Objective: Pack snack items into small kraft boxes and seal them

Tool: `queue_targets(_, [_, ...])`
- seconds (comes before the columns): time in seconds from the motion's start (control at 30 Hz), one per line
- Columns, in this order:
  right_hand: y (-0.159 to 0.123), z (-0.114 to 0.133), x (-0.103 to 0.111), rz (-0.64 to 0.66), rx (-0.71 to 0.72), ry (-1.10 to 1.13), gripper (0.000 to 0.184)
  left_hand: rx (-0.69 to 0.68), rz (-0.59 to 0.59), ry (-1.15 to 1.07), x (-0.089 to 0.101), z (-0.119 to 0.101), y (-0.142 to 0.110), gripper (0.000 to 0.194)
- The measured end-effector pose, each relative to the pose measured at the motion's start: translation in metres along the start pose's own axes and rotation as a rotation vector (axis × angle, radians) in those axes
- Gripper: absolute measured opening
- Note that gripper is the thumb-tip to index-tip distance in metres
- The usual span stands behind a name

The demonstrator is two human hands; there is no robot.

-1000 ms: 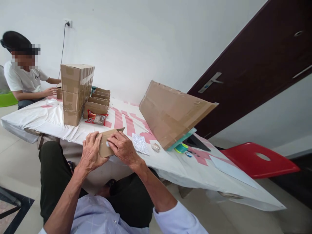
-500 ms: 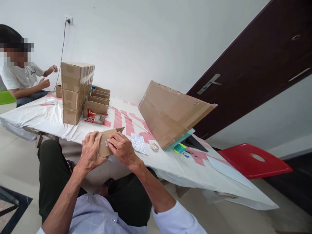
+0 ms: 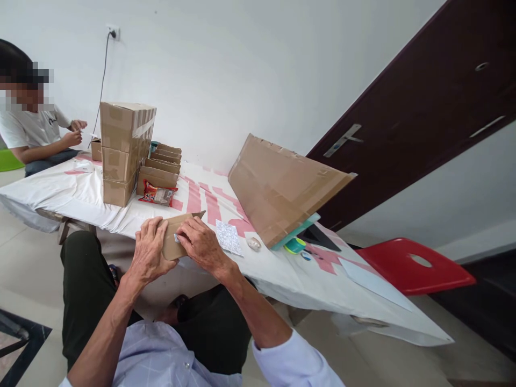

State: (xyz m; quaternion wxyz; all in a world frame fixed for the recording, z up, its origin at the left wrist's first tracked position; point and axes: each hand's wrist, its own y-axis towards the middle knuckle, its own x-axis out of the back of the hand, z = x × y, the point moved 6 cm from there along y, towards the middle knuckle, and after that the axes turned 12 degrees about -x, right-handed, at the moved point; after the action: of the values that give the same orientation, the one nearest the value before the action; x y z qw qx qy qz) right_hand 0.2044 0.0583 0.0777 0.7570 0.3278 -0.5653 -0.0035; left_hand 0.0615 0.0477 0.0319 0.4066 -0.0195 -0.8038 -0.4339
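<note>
A small brown cardboard box [image 3: 172,248] with a raised flap is held over the front edge of the table. My left hand [image 3: 151,248] is wrapped around its left side, thumb along the lower edge. On the face of the box shows a small whitish label [image 3: 176,237], partly covered by the fingers of my right hand [image 3: 201,242]. Those fingers are bent and pressed together at the label against the cardboard. Just right of my hands lies a patterned white-and-blue sheet [image 3: 229,237], with a small clear-wrapped bundle [image 3: 253,244] beside it.
Stacked taped cartons [image 3: 116,156] stand at the left, by a row of open boxes [image 3: 161,174] and a red snack packet [image 3: 157,194]. A large cardboard sheet [image 3: 282,183] leans at right, near a green tape roll [image 3: 295,245]. A person [image 3: 36,131] sits far left; a red chair [image 3: 403,266] stands right.
My hands and the box stay almost in place. The view has turned very slightly. At far left, the other person's hands have come lower and closer together.
</note>
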Motion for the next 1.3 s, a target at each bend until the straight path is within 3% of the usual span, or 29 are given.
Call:
queue_targets(0.63, [-0.001, -0.004, -0.008, 0.019, 0.040, -0.055, 0.017, 0.003, -0.005, -0.010, 0.001, 0.000, 0.000, 0.095])
queue_targets(0.8, [-0.003, -0.003, -0.004, 0.004, 0.013, 0.081, 0.017, -0.001, -0.010, -0.004, 0.002, 0.000, 0.001, 0.095])
queue_targets(0.93, [-0.005, -0.006, 0.012, -0.048, -0.038, 0.312, 0.016, 0.000, -0.008, 0.003, 0.002, 0.000, 0.000, 0.096])
queue_targets(1.07, [-0.007, -0.049, 0.041, -0.179, -0.216, 0.487, 0.014, -0.029, -0.001, 0.024, 0.004, 0.002, 0.000, 0.099])
queue_targets(1.2, [-0.023, -0.135, 0.056, -0.285, -0.480, 0.558, 0.020, -0.069, -0.033, 0.039, 0.010, 0.007, 0.004, 0.097])
queue_targets(1.3, [-0.047, -0.203, 0.048, -0.315, -0.638, 0.559, 0.026, -0.107, -0.051, 0.042, 0.015, 0.014, 0.008, 0.092])
